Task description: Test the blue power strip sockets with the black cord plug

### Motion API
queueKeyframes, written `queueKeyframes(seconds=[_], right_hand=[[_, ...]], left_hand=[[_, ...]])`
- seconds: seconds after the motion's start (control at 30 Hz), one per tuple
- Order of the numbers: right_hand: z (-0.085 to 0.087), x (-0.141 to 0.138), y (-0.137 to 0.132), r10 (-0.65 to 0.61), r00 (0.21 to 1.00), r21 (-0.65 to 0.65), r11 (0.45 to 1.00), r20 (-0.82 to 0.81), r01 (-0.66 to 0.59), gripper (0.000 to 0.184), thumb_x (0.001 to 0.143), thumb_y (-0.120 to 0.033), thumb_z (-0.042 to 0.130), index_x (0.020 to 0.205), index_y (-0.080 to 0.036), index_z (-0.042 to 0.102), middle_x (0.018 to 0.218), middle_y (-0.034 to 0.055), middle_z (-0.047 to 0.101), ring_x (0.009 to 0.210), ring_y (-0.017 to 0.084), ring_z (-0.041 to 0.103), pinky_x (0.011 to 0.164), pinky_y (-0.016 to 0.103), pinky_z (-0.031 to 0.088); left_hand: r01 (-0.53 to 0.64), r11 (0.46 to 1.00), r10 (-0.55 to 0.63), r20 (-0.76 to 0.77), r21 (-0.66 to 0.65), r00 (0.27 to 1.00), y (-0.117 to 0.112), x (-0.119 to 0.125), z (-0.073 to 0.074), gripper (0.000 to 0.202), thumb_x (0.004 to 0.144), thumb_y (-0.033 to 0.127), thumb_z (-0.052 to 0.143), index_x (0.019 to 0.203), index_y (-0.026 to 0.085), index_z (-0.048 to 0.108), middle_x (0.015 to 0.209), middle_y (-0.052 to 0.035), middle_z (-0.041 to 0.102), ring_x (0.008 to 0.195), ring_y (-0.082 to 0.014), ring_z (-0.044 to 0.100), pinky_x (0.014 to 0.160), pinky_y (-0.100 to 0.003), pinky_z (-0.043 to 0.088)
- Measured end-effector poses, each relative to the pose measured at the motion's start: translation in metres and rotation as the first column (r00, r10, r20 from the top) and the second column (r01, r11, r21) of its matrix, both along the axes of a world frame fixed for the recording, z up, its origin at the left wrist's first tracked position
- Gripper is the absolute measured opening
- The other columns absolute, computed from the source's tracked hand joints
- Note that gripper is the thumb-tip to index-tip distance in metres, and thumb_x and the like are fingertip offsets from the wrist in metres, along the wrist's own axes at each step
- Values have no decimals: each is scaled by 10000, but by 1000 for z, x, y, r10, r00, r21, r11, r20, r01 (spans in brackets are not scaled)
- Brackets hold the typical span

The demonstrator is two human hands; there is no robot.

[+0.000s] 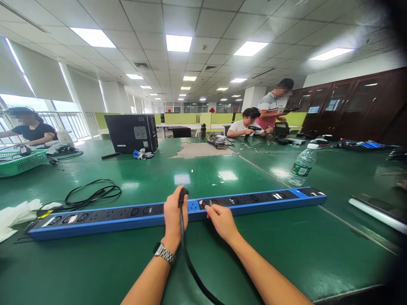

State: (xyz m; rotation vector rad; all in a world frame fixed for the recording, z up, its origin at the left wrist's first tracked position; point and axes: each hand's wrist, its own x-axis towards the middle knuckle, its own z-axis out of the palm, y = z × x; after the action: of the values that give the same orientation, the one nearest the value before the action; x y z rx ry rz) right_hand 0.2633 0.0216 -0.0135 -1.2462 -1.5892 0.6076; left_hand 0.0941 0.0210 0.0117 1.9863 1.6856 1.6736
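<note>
A long blue power strip [127, 218] with black sockets lies across the green table in front of me. My left hand [173, 216], with a metal watch on the wrist, is closed round a black plug [182, 195] held at the strip's middle; its black cable [190, 262] runs back toward me. My right hand [221, 218] rests on the strip just right of the plug, fingers curled on the strip's near edge.
A coiled black cable [92, 195] and white cloth [14, 214] lie at left. A water bottle [302, 167] stands at right, a black computer case [132, 133] behind. Other people sit at far left and at the back. A green basket [22, 163] sits far left.
</note>
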Motion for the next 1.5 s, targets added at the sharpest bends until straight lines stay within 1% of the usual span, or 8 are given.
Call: queueKeyframes(seconds=[0.1, 0.3, 0.53, 0.67, 0.87, 1.07, 1.2, 1.5], right_hand=[[1, 1, 0, 0, 1000, -6, 1000, 4, 0, 449, 832, -495, 481, 505, -189, 518, 452, -39, 402, 485, 113, 398, 522, 247, 298], [3, -1, -1, 15, 1000, -6, 1000, -2, -15, 451, 831, -503, 476, 504, -194, 514, 457, -36, 414, 481, 114, 395, 518, 250, 296], [4, -1, -3, 27, 999, -29, 999, -20, -28, 447, 825, -517, 479, 511, -199, 505, 449, -40, 405, 473, 116, 392, 520, 253, 297], [4, -1, -4, 21, 1000, -27, 999, -16, -21, 446, 822, -517, 483, 510, -199, 507, 445, -41, 401, 476, 117, 396, 523, 253, 302], [4, -2, -3, 22, 1000, -10, 1000, -9, -22, 448, 829, -509, 483, 507, -199, 507, 440, -42, 406, 469, 115, 402, 517, 251, 309], [3, -2, -1, 21, 1000, -17, 1000, -15, -22, 449, 829, -512, 492, 507, -200, 512, 433, -43, 406, 456, 115, 397, 508, 252, 301], [2, -2, 0, 17, 1000, -10, 1000, -17, -17, 458, 825, -520, 497, 499, -198, 527, 427, -40, 410, 460, 119, 406, 507, 253, 304], [0, -2, 3, 38, 999, -13, 999, -32, -38, 461, 830, -516, 497, 509, -187, 538, 448, -31, 444, 474, 116, 415, 512, 248, 301]], left_hand=[[-117, 993, 118, 114, -14, 986, -4, -30, 6, 384, 921, 361, 451, 1237, 181, 573, 1087, -96, 698, 959, -223, 653, 886, -366, 497], [-161, 982, 165, 29, -96, 986, -13, -97, -3, 445, 872, 451, 501, 1208, 185, 621, 1078, -95, 721, 967, -240, 675, 888, -367, 516], [-196, 969, 161, -219, -148, 962, -9, -104, -7, 403, 856, 383, 495, 1181, 211, 658, 939, -80, 746, 881, -252, 690, 823, -380, 534], [-83, 991, 53, -268, -102, 962, -9, -104, -10, 359, 869, 355, 481, 1142, 210, 664, 1045, -68, 733, 970, -226, 670, 890, -360, 512], [-35, 999, 19, -337, -41, 941, -12, -99, -12, 332, 879, 317, 478, 1134, 203, 658, 1067, -74, 724, 990, -232, 655, 926, -391, 489], [-107, 993, 112, -139, 39, 984, -18, -71, -2, 352, 922, 355, 458, 1184, 183, 618, 1050, -87, 715, 946, -220, 660, 885, -363, 508], [20, 999, -25, -200, -26, 979, -14, -32, -2, 333, 924, 328, 475, 1193, 192, 616, 1057, -84, 713, 957, -219, 652, 898, -371, 494], [11, 983, -60, -266, -181, 962, -5, 14, -1, 319, 924, 267, 470, 1213, 193, 585, 1107, -92, 689, 1031, -238, 613, 919, -407, 459]])
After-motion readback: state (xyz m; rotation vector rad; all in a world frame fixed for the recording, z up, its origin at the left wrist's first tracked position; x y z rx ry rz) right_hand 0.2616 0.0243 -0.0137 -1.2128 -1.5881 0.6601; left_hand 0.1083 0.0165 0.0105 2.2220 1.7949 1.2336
